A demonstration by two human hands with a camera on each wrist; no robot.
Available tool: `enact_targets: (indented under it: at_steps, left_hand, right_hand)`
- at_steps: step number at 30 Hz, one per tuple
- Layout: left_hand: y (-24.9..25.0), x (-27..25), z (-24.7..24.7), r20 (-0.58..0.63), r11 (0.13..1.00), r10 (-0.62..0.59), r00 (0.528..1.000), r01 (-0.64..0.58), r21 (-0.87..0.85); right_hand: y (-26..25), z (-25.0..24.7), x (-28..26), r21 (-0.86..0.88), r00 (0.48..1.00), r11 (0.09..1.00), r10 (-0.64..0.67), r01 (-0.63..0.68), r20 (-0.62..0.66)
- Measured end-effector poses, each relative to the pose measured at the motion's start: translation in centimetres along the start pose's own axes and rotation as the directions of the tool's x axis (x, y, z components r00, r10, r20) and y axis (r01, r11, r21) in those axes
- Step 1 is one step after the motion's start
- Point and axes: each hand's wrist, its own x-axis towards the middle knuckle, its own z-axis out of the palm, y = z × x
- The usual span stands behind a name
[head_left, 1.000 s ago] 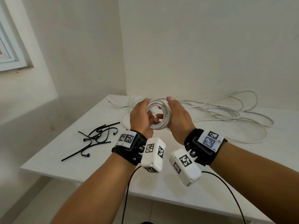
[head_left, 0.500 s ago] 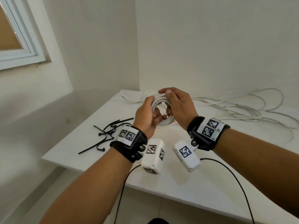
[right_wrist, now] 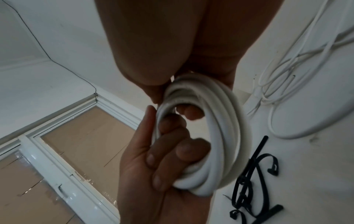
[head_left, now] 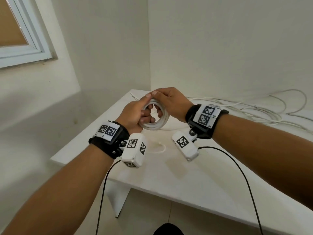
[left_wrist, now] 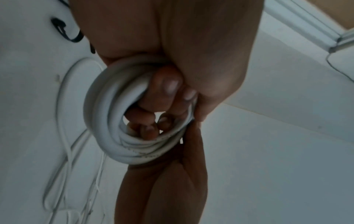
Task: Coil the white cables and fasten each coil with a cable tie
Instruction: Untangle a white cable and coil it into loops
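A small coil of white cable (head_left: 157, 123) (left_wrist: 107, 121) (right_wrist: 226, 136) is held up above the white table (head_left: 194, 180) between both hands. My left hand (head_left: 137, 114) grips its left side, fingers curled through the hole (right_wrist: 172, 151). My right hand (head_left: 171, 102) grips the coil's top and right side, thumb on top and fingers through the hole (left_wrist: 168, 89). The two thumbs meet above the coil. Black cable ties (right_wrist: 252, 181) lie on the table under the hands; in the head view my arms hide them.
Loose white cables (head_left: 245, 111) sprawl over the table's far right side along the wall. One short cable end (head_left: 160, 147) lies below the coil. A window (head_left: 20, 31) sits in the left wall. Black wrist-camera leads (head_left: 237, 175) hang off the table's front edge.
The head view swung left and down, so the ties passed out of sight behind my left arm. Both hands kept the coil, and my right thumb moved over its top to meet the left thumb.
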Motion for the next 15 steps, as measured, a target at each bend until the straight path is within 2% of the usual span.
enact_targets:
  at_steps: [2,4,6,8,9,10,11,15]
  left_hand:
    - [-0.1,-0.2,-0.7,-0.064,0.999,0.013,0.998,-0.01,0.045]
    - [0.1,-0.4,-1.8,-0.113,0.999,0.019,0.993,-0.015,0.035]
    - [0.3,-0.5,-3.2,-0.143,1.0,0.009,0.99,-0.008,0.005]
    - [0.2,-0.7,-4.3,-0.165,1.0,-0.008,0.986,0.006,-0.01]
    - [0.0,-0.8,-4.6,-0.172,1.0,-0.014,0.985,0.01,-0.023]
    - [-0.3,-0.9,-4.7,-0.177,0.999,-0.02,0.984,0.013,-0.04]
    - [-0.4,-0.9,-4.8,-0.178,0.998,-0.022,0.984,0.012,-0.059]
    - [-0.7,-1.1,-4.4,-0.165,0.994,-0.029,0.986,0.01,-0.112]
  right_hand:
    - [0.6,0.3,0.2,0.009,0.996,0.997,0.079,-0.079,0.051]
    - [1.6,0.2,0.1,-0.023,0.974,0.976,0.216,-0.215,0.071]
    - [2.7,0.0,-0.4,-0.174,0.937,0.94,0.319,-0.294,0.14]
    - [4.0,0.2,-1.3,-0.482,0.885,0.859,0.349,-0.17,0.309]
    - [4.5,0.6,-1.8,-0.596,0.835,0.799,0.38,-0.08,0.398]
    - [5.0,1.2,-2.2,-0.669,0.789,0.743,0.416,-0.01,0.451]
    - [5.2,1.8,-2.6,-0.71,0.767,0.704,0.442,0.025,0.465]
    - [5.5,2.8,-2.9,-0.741,0.791,0.67,0.426,0.051,0.44]
